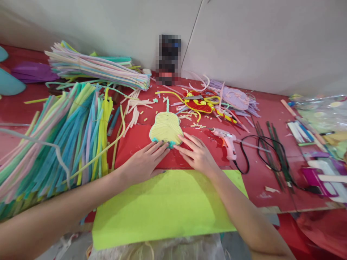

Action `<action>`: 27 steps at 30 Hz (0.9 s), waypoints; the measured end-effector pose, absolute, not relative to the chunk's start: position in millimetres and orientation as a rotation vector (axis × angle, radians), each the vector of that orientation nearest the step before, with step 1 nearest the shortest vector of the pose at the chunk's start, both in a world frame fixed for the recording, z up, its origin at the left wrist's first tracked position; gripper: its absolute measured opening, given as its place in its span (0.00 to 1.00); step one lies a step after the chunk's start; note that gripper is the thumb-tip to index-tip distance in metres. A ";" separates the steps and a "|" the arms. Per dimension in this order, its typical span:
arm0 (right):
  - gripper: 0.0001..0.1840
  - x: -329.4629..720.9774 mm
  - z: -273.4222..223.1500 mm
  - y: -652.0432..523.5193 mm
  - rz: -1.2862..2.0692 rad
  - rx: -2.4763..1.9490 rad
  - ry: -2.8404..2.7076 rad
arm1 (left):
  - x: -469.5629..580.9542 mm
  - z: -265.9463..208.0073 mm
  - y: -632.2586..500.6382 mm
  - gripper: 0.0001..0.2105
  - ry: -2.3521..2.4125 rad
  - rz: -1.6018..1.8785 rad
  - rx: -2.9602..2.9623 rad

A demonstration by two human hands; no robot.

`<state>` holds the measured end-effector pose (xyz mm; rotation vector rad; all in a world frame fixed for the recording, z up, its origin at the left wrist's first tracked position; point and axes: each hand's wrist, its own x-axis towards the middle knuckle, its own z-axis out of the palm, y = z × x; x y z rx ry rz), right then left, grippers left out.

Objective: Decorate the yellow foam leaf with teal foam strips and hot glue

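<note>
A pale yellow figure made of pipe cleaners (166, 126) lies flat on a red sheet (130, 151). It has a light blue edge and a teal stem at its top, with small teal bits along its lower edge. My left hand (145, 159) rests palm down with fingers stretched out, fingertips touching the lower left edge and the teal bits. From the right, my right hand (198, 153) lays its spread fingers against the lower right edge. Neither hand is closed around anything. A yellow-green sheet (168, 206) lies under the wrists.
Bundles of coloured pipe cleaners (67, 133) fill the left side, with another bundle (100, 66) behind. A pink glue gun (226, 141) with a black cord lies at right. Scissors (193, 96) rest among cut pieces. A pixelated upright object (168, 59) leans against the wall.
</note>
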<state>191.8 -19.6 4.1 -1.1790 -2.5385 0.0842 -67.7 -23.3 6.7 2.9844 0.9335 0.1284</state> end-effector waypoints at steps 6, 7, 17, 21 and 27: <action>0.25 190.6 4.6 -19.4 0.074 -1.201 -2.533 | -67.5 7.3 -23.7 0.32 0.936 0.129 2.978; 0.25 190.4 4.8 -19.5 0.066 -1.207 -2.534 | -67.4 7.6 -23.7 0.32 0.936 0.123 2.977; 0.25 191.1 4.5 -20.6 0.005 -1.204 -2.520 | -67.0 7.9 -24.0 0.31 0.939 0.119 2.981; 0.26 192.9 2.5 -20.9 -0.032 -1.190 -2.507 | -67.4 6.6 -23.5 0.32 0.933 0.128 2.983; 0.24 193.5 0.5 -20.4 -0.029 -1.170 -2.540 | -67.5 5.8 -23.3 0.32 0.936 0.105 2.969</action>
